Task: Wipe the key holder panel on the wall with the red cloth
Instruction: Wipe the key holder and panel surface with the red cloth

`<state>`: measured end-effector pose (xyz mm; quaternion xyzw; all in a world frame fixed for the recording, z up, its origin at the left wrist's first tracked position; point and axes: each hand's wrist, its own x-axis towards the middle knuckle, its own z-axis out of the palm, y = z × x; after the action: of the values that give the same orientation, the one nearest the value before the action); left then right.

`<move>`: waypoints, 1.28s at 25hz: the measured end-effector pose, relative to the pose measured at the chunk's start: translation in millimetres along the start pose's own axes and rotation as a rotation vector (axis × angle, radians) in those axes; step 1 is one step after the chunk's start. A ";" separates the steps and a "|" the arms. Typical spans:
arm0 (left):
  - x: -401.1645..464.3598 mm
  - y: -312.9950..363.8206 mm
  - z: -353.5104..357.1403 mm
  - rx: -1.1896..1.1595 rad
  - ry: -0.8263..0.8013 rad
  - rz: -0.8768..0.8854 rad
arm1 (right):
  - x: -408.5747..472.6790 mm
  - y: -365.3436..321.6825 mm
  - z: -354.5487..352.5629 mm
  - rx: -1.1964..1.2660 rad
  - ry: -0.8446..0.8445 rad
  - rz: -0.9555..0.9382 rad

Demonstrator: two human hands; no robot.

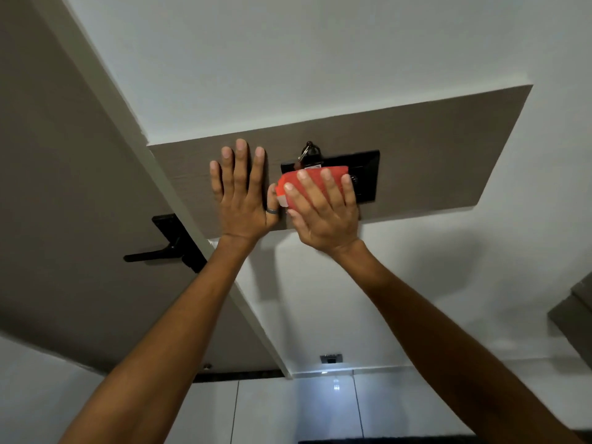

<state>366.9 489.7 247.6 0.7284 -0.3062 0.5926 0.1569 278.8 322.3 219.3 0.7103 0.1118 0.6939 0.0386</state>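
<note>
While I watch the head feed, both bare arms reach up to the wall; notes follow.

Hands: two in view, forearms bare.
Left hand [241, 193]: flat and spread wide, palm against the brown panel, four fingers up, holding nothing; one ring [272, 211] on the thumb.
Right hand [323, 208]: fingers extended and pressed down over the red cloth, thumb tucked under its left edge; it grips the cloth against the wall.
Red cloth [315, 176]: one, folded into a pad, lying over the left part of the black plate, just right of the left hand's thumb.
Key holder panel [426, 149]: one long brown board on the white wall, running left to right.
Black plate [368, 173]: one, dark rectangle mounted mid-panel; its right half shows, the rest is under cloth and hand.
Keys [309, 153]: one bunch with a ring, hanging at the plate's top edge, just above the cloth; I cannot count single keys.
Door [57, 187]: one, brown, at left.
Door handle [160, 248]: one, black lever.
Wall socket [331, 358]: one, low on the wall.
</note>
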 end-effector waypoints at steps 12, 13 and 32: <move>5.2 -7.6 -11.8 -0.032 -0.013 0.040 | 0.4 -32.2 20.1 -0.123 0.165 0.462; 3.7 -6.8 -11.4 -0.037 -0.009 0.049 | -6.3 -24.9 20.4 -0.155 0.138 0.331; -3.3 11.9 0.3 -0.008 0.009 0.001 | -56.0 74.6 -20.1 -0.124 -0.025 -0.115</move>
<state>359.2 481.3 242.8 0.7249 -0.3082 0.5946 0.1609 266.0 235.9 180.9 0.7076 0.1089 0.6871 0.1239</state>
